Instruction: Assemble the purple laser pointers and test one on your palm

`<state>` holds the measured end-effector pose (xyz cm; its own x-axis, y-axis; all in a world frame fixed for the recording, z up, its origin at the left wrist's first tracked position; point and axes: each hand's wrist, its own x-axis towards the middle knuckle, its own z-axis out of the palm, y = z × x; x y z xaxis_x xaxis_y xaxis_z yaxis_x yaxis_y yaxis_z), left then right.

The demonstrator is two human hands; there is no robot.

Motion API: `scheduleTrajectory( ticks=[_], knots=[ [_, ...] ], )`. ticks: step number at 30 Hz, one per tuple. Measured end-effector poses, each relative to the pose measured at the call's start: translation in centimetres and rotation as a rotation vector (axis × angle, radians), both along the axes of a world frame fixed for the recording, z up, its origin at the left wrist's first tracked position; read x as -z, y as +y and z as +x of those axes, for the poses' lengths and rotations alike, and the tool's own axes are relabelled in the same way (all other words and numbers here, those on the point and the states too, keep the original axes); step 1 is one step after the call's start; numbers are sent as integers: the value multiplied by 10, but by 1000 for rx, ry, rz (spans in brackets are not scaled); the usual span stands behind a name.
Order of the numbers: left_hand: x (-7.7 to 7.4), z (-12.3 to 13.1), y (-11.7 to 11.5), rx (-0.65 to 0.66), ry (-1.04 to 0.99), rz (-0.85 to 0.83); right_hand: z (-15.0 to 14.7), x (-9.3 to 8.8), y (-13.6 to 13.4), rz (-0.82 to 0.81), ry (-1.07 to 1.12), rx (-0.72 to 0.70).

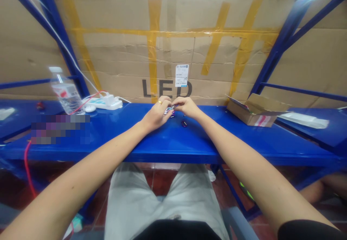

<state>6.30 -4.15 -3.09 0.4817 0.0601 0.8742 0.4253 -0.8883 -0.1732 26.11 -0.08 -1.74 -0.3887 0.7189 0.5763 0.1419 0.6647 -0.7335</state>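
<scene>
Both my arms reach out over a blue bench [173,142]. My left hand [157,114], with a ring on one finger, and my right hand [187,107] meet at the far middle of the bench. Their fingers are pinched together on a small shiny metal piece [171,108] held between them; it is too small to name. Another small dark, reddish piece [184,123] lies on the bench just in front of my right hand.
A taped cardboard sheet marked LED [168,52] stands behind the bench. A plastic water bottle [65,91] and a white power strip [104,102] with a red cable sit at the left. An open cardboard box [256,111] is at the right. Blue frame posts rise on both sides.
</scene>
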Motion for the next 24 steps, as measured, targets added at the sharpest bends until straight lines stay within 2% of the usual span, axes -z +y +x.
scheduleTrajectory(
  ticks=[6,16,24],
  knots=[
    [0,2,-3,39,-6,44,0,0,1,-28,21,5],
    [3,2,4,-28,62,116,0,3,6,56,-33,89],
    [4,4,2,-41,73,60,1,6,9,113,-83,126]
  ],
)
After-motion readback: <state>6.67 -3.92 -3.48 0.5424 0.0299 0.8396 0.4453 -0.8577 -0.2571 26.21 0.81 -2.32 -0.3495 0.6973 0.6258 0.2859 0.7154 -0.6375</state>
